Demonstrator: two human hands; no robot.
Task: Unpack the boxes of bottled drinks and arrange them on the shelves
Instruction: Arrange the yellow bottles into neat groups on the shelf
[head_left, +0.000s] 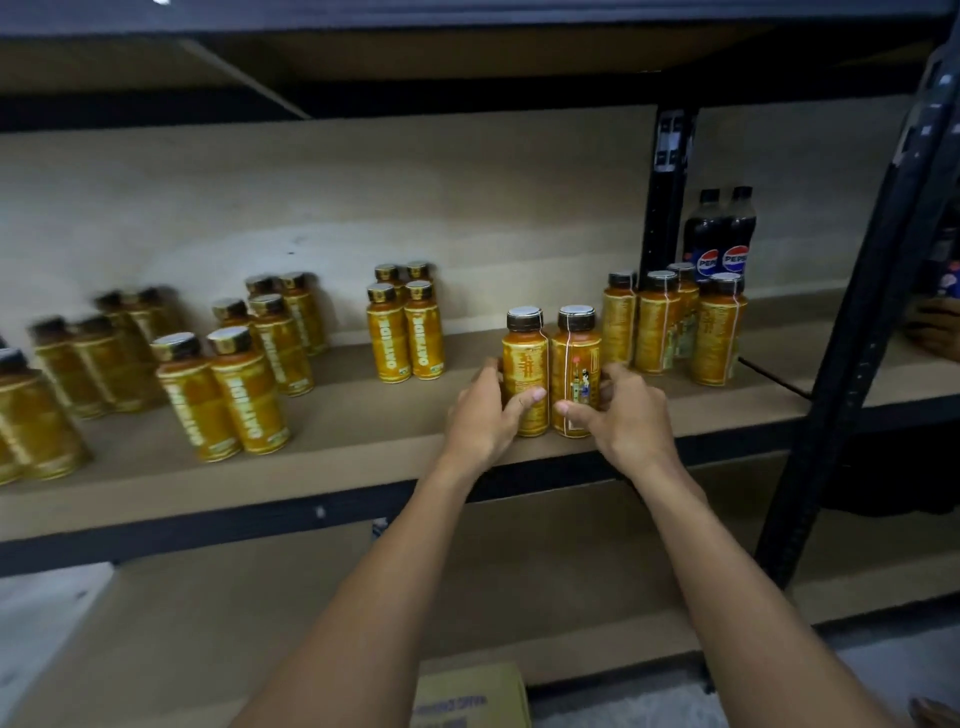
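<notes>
Two yellow bottles with dark caps stand side by side near the front edge of the middle shelf. My left hand grips the left bottle, thumb across its front. My right hand grips the right bottle the same way. Both bottles are upright and touch each other. Several more yellow bottles stand in pairs along the shelf: a group to the left, others just behind and to the right, and blurred ones at far left.
Two dark Pepsi bottles stand at the back right beside a black upright post. Another black post rises at the right. A lower shelf lies below, and the corner of a cardboard box shows at the bottom.
</notes>
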